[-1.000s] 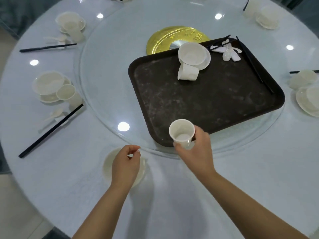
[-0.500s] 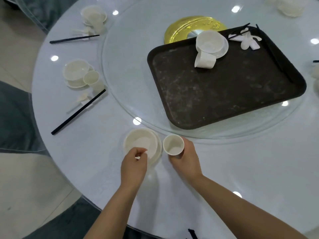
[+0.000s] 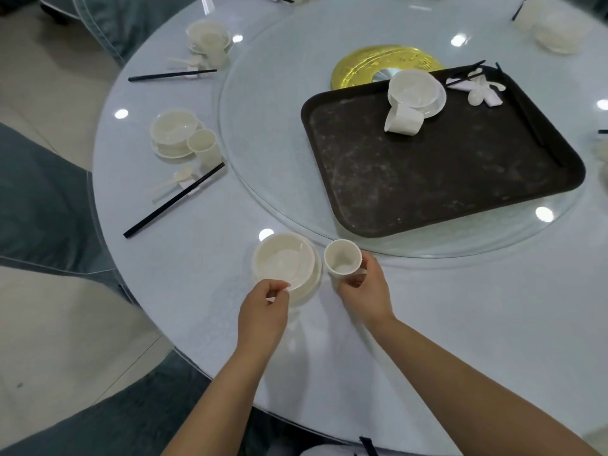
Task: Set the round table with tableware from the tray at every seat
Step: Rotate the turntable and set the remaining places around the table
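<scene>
A white bowl on a plate (image 3: 283, 263) sits on the round table (image 3: 460, 324) near its front edge. My left hand (image 3: 263, 311) pinches the near rim of that bowl. Right beside it stands a white cup (image 3: 342, 258), upright, with my right hand (image 3: 365, 291) curled round its near side. The dark brown tray (image 3: 427, 179) rests on the glass turntable (image 3: 263, 126). At the tray's far side lie a bowl on a plate (image 3: 416, 88), a tipped cup (image 3: 403, 121), white spoons (image 3: 478, 92) and black chopsticks (image 3: 529, 116).
Two set places lie on the left: bowl, cup, spoon and chopsticks (image 3: 174, 199) at one, another set (image 3: 209, 41) further back. More tableware (image 3: 556, 31) stands at the far right. A gold disc (image 3: 378, 65) marks the turntable's centre. Grey chairs (image 3: 42, 192) ring the table.
My right hand carried the cup from above the tray's near edge down to the table beside the bowl. My view has shifted right and closer. My left hand stays at the bowl's rim.
</scene>
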A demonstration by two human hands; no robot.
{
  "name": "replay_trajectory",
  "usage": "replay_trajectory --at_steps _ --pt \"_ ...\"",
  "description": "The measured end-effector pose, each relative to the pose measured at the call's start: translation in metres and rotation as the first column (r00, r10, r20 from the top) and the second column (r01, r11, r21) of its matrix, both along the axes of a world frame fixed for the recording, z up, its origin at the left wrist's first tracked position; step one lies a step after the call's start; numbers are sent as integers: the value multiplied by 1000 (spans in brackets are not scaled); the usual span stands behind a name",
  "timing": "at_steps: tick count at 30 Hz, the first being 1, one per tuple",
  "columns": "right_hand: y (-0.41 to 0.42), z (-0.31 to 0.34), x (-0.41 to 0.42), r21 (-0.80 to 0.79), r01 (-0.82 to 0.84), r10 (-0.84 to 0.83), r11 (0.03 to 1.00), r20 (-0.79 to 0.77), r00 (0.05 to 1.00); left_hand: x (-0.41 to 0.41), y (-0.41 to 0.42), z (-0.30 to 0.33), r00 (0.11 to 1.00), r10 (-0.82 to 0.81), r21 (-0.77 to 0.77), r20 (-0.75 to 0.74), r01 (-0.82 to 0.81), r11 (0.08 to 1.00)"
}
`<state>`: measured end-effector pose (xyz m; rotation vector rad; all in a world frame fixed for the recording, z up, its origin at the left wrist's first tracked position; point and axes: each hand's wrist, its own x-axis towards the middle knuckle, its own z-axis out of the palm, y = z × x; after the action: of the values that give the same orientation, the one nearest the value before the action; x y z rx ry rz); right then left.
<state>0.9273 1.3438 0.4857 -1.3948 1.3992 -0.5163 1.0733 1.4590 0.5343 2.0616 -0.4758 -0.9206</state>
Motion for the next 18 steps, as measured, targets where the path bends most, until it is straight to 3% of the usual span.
replay_trajectory --at_steps 7,12,18 --pt "9 6 -23 33 3 0 999 -104 995 -2 11 19 997 -79 -53 21 80 995" --pt "-4 34 -45 -131 43 -72 990 -222 972 -8 8 39 990 -125 -127 61 131 983" --pt "-34 59 -73 -213 -106 10 971 -406 914 -23 17 47 985 -163 -147 63 171 974"
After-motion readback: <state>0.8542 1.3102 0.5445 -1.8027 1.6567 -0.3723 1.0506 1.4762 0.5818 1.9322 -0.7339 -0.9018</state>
